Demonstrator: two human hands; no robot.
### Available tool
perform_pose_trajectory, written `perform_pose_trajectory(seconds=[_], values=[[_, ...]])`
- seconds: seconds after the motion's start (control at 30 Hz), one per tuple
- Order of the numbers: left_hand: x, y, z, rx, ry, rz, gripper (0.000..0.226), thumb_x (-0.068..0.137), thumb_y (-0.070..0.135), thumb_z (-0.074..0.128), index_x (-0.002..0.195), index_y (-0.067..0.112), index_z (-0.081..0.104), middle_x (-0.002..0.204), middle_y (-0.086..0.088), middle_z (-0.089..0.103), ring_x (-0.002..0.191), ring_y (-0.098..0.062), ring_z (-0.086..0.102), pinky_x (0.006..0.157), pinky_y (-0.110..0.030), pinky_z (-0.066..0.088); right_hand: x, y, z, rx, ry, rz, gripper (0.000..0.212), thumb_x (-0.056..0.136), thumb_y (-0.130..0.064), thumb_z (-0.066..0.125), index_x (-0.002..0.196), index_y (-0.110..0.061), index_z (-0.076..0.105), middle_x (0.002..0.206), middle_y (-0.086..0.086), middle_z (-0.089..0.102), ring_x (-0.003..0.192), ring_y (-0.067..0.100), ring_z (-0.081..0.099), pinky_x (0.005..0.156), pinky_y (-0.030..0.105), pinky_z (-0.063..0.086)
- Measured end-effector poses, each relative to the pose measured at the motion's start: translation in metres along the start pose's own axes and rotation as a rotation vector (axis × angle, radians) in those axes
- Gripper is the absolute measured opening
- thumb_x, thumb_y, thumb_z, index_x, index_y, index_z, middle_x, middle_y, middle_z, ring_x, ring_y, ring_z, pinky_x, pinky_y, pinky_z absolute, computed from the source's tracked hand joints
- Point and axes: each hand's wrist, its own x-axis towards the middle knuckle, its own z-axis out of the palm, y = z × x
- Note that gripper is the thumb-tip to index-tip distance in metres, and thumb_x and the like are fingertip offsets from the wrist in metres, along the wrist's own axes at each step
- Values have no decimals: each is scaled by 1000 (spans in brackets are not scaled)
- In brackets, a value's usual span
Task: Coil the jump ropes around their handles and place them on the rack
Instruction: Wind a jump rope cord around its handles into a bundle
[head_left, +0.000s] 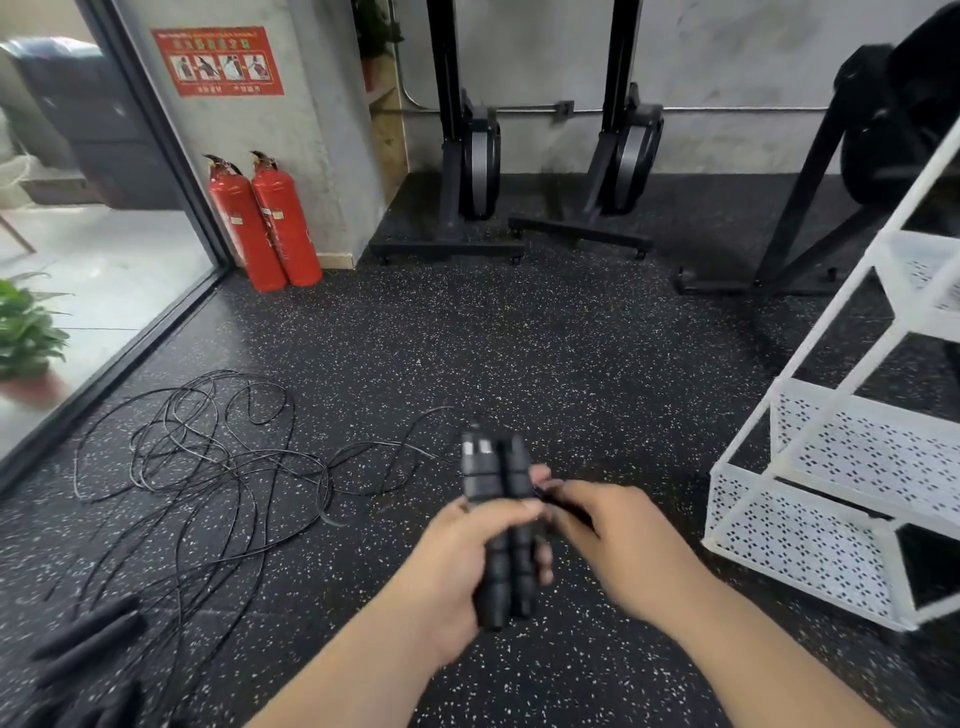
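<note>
Right now, left hand (457, 566) is curled tight round both black handles (498, 483), held side by side and upright. Right hand (613, 540) is just beside them, fingertips pinching the cord (566, 506); blurred, so the exact grip is unclear. Loose rope (208, 467) lies tangled on the floor to my left. White rack (800, 545) stands to my right.

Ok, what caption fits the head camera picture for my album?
Left hand grips two black handles while right hand pinches the rope beside a white rack.
</note>
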Motion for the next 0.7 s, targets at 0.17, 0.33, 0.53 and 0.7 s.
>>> perform_pose_trajectory(seconds=[0.17, 0.33, 0.53, 0.7], values=[[5, 9, 1, -15, 79, 30, 35, 98, 2, 64, 130, 10, 73, 119, -8, 77, 73, -21, 62, 71, -40, 56, 0, 0, -1, -39, -56, 12, 14, 107, -42, 59, 107, -34, 70, 82, -8, 72, 68, 5, 64, 61, 25, 48], [9, 38, -16, -263, 245, 107, 33, 99, 4, 62, 132, 8, 69, 128, -11, 77, 73, -20, 59, 72, -38, 54, 0, 12, -17, 68, 4, 84, 23, 106, -52, 52, 95, -41, 69, 68, -9, 68, 49, 3, 55, 53, 30, 49], [8, 24, -24, 940, 302, 60, 24, 93, 15, 72, 114, 24, 65, 91, -1, 80, 70, -20, 67, 75, -39, 61, 8, 28, -31, -206, 294, 216, 33, 107, -54, 45, 103, -34, 71, 68, -12, 66, 58, 3, 60, 59, 33, 54], [1, 14, -21, 1783, 380, 281, 40, 96, 36, 67, 131, 38, 46, 107, 12, 62, 90, -17, 62, 77, -33, 50, 2, 29, -11, -500, 78, 253, 55, 101, -67, 50, 141, -31, 60, 114, -10, 74, 104, 14, 69, 84, 35, 61]])
